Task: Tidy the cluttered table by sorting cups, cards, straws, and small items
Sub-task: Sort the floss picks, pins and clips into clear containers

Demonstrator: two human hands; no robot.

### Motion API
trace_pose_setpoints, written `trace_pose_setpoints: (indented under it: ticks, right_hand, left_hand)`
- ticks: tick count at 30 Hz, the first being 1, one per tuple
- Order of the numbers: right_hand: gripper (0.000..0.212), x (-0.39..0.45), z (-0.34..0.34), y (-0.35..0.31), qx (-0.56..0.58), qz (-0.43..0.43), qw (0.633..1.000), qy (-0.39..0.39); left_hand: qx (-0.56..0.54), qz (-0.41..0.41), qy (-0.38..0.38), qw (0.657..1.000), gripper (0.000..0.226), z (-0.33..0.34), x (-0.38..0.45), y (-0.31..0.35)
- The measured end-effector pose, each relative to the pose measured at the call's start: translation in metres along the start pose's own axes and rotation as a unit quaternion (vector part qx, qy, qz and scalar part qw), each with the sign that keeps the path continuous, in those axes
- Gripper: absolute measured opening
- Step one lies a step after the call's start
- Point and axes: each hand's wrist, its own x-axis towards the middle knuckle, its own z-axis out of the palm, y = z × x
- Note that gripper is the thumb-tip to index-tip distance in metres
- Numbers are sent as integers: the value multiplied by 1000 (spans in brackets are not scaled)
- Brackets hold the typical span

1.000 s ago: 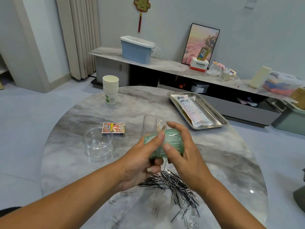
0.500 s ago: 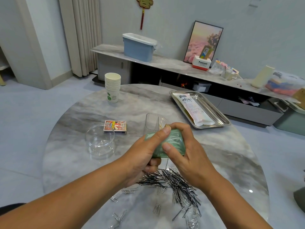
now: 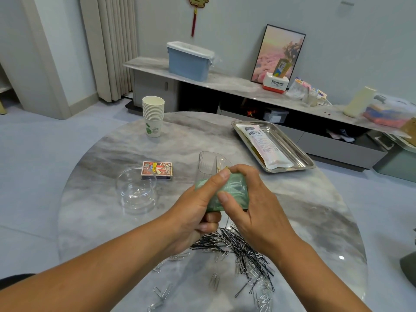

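Green box (image 3: pixel 227 192) sitting between your hands above pin pile (image 3: pixel 245 251): left hand (image 3: pixel 198 210) gripping near end, right hand (image 3: pixel 252 199) clamping far end. Risk: jerking it open, contents scattering among pins; clear cup (image 3: pixel 211 165) just behind right hand tipping over.

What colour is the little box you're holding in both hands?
Translucent green box, seen in the head view, gripped by left hand and right hand.

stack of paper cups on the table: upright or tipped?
Upright. The paper cup stack stands on its base on the table, open rims facing up.
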Motion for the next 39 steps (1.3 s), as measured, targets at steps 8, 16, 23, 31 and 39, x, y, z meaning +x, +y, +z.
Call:
trace_pose_setpoints:
  ticks: [8,16,23,31,39]
  right_hand:
    - [58,-4,9,3,1,9,999,-37]
    - [36,3,15,-4,148,70,986,16]
    - [45,15,-2,6,88,96,991,-11]
    - [53,-2,29,-9,-41,81,988,-124]
    - [80,2,25,12,175,159,972,1]
  left_hand:
    - [-12,8,38,999,39,-3,2,-10]
    - [110,64,31,991,72,-7,5,-14]
    - [453,141,-20,880,69,-36,5,16]
    - [508,159,-7,847,75,-52,9,-23]
    - [423,140,109,889,72,-75,6,-24]
